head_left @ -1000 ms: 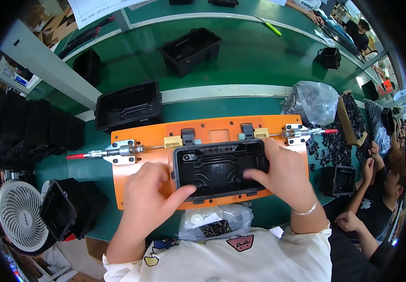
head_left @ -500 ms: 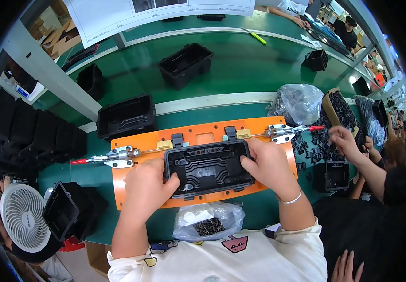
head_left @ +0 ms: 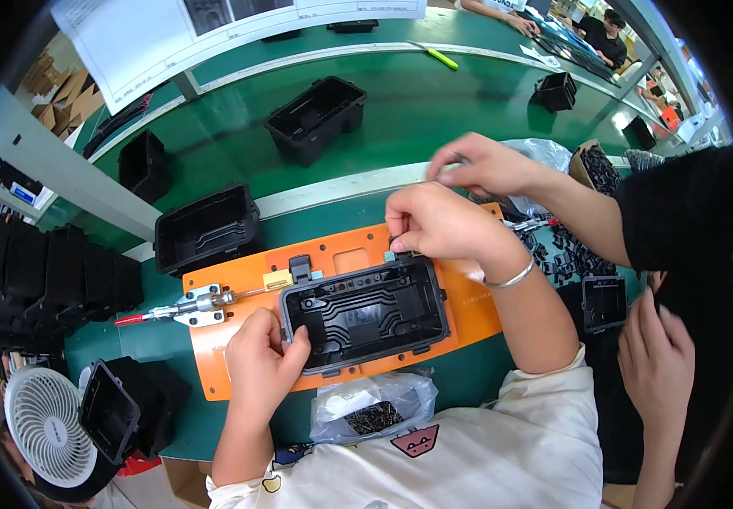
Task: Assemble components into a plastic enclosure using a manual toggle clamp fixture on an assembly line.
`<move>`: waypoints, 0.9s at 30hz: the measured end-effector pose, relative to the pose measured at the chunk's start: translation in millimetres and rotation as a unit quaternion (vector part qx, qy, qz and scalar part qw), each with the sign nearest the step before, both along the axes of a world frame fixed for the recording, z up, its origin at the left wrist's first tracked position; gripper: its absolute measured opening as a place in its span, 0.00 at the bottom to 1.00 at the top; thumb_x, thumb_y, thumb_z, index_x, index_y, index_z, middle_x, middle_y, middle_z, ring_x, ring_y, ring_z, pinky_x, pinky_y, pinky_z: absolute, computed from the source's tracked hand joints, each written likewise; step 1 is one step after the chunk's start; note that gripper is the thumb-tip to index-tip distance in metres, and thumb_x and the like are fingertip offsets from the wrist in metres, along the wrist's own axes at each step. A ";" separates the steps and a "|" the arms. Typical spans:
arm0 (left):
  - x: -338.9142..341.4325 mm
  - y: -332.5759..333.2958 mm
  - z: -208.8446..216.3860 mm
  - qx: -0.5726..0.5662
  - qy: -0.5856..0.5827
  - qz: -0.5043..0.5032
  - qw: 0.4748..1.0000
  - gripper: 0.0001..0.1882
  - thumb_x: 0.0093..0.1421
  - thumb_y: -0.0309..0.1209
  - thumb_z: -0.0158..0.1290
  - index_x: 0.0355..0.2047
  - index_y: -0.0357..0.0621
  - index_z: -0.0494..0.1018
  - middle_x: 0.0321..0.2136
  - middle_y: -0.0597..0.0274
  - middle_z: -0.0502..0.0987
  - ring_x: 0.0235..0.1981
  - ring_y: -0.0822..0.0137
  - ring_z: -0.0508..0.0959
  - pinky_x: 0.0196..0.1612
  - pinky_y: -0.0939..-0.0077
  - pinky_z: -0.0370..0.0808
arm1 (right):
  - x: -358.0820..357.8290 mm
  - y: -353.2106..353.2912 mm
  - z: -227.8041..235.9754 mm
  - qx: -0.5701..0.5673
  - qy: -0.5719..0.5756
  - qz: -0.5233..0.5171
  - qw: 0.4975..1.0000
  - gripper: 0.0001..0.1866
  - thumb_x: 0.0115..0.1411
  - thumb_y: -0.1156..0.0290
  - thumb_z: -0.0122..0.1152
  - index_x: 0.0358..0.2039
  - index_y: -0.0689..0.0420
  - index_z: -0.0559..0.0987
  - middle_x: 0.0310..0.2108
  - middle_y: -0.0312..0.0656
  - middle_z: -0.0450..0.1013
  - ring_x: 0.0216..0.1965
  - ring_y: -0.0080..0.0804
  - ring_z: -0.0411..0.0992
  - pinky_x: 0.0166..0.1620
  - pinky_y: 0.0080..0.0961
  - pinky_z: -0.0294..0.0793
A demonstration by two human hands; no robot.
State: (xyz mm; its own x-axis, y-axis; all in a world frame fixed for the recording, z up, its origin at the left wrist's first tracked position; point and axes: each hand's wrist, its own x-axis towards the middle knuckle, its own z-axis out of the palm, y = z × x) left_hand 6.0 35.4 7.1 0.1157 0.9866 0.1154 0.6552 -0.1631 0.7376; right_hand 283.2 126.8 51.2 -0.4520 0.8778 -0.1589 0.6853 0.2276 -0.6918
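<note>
A black plastic box lies open side up on an orange fixture plate. My left hand is closed on the box's left wall, thumb over the rim. At the box's far right corner, my right hand pinches a small black hinge piece, mostly covered by the fingers. A matching hinge piece stands at the far left corner, beside a yellow block. A red-handled toggle clamp is on the plate's left; the right clamp is largely hidden behind my right arm.
A co-worker's hand reaches in just beyond mine; that person's other hand is lower right. Loose black clips lie right. A bag of screws sits near me. Stacked boxes and a fan stand left.
My right hand has left the box's right wall and moved up to the far right hinge piece. The co-worker's hand has reached in from the right. The box and plate appear shifted slightly left and tilted.
</note>
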 end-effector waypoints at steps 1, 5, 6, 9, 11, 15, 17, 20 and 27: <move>0.4 -0.1 -1.9 0.016 -0.010 0.002 1.000 0.19 0.45 0.28 0.61 0.17 0.41 0.58 0.13 0.60 0.64 0.12 0.65 0.66 0.18 0.74 0.63 | -0.2 -0.2 -3.1 -0.002 -0.001 -0.006 1.000 0.08 0.48 0.80 0.66 0.24 0.64 0.73 0.21 0.42 0.72 0.25 0.29 0.73 0.28 0.25 0.70; 3.1 0.7 -5.6 0.021 -0.026 -0.007 0.999 0.19 0.46 0.27 0.61 0.17 0.42 0.57 0.13 0.63 0.62 0.12 0.70 0.64 0.17 0.77 0.61 | 0.2 1.5 -12.1 0.031 0.030 -0.040 0.998 0.05 0.50 0.81 0.62 0.23 0.64 0.73 0.21 0.43 0.73 0.25 0.29 0.73 0.27 0.25 0.69; 3.8 0.9 -6.2 0.023 -0.033 -0.002 0.999 0.19 0.46 0.27 0.61 0.17 0.42 0.57 0.13 0.63 0.62 0.13 0.72 0.63 0.17 0.78 0.61 | 0.4 1.9 -12.2 0.082 -0.013 -0.004 0.997 0.05 0.50 0.81 0.61 0.23 0.64 0.73 0.21 0.44 0.73 0.24 0.30 0.73 0.27 0.26 0.69; 8.0 -0.1 -3.9 0.028 -0.049 0.002 0.998 0.19 0.48 0.24 0.59 0.18 0.42 0.56 0.13 0.67 0.57 0.16 0.75 0.56 0.19 0.79 0.54 | 0.0 -0.3 -0.6 0.139 -0.047 0.036 0.988 0.04 0.50 0.81 0.60 0.22 0.63 0.73 0.21 0.44 0.74 0.23 0.33 0.73 0.27 0.29 0.69; 6.0 -0.2 -4.5 0.035 -0.049 0.011 0.998 0.19 0.48 0.24 0.59 0.18 0.41 0.55 0.13 0.66 0.57 0.17 0.75 0.56 0.19 0.79 0.53 | -0.4 -0.1 16.6 -0.058 0.021 0.019 0.998 0.04 0.50 0.79 0.61 0.23 0.62 0.74 0.19 0.43 0.74 0.22 0.32 0.73 0.26 0.29 0.69; 6.2 -0.4 -4.0 0.050 -0.034 0.000 0.998 0.19 0.47 0.24 0.59 0.18 0.41 0.55 0.14 0.66 0.56 0.18 0.74 0.55 0.20 0.79 0.53 | 4.2 -5.5 -3.7 0.096 0.031 0.013 0.995 0.06 0.51 0.77 0.64 0.23 0.61 0.74 0.18 0.41 0.74 0.21 0.28 0.73 0.24 0.26 0.68; 6.2 -0.6 -4.3 0.041 -0.039 0.001 0.998 0.19 0.47 0.23 0.59 0.18 0.41 0.55 0.14 0.66 0.56 0.18 0.74 0.55 0.20 0.79 0.53 | 3.7 0.3 -3.8 -0.005 0.012 -0.062 0.998 0.08 0.47 0.73 0.68 0.22 0.61 0.76 0.21 0.47 0.75 0.27 0.41 0.75 0.29 0.35 0.73; 5.4 -1.4 -3.9 0.040 -0.040 0.004 0.998 0.19 0.47 0.23 0.59 0.18 0.41 0.55 0.15 0.67 0.57 0.18 0.74 0.56 0.21 0.79 0.54 | 0.9 -5.0 -8.7 0.036 0.015 -0.074 0.996 0.09 0.48 0.72 0.69 0.22 0.60 0.76 0.21 0.47 0.75 0.26 0.41 0.75 0.29 0.33 0.72; 1.1 0.6 -11.5 0.075 -0.070 -0.009 0.995 0.20 0.48 0.23 0.61 0.18 0.42 0.57 0.13 0.68 0.60 0.14 0.77 0.60 0.17 0.82 0.58 | -0.4 -14.2 -26.8 0.192 0.007 -0.095 0.977 0.07 0.48 0.77 0.66 0.24 0.61 0.74 0.22 0.43 0.73 0.25 0.33 0.73 0.29 0.29 0.71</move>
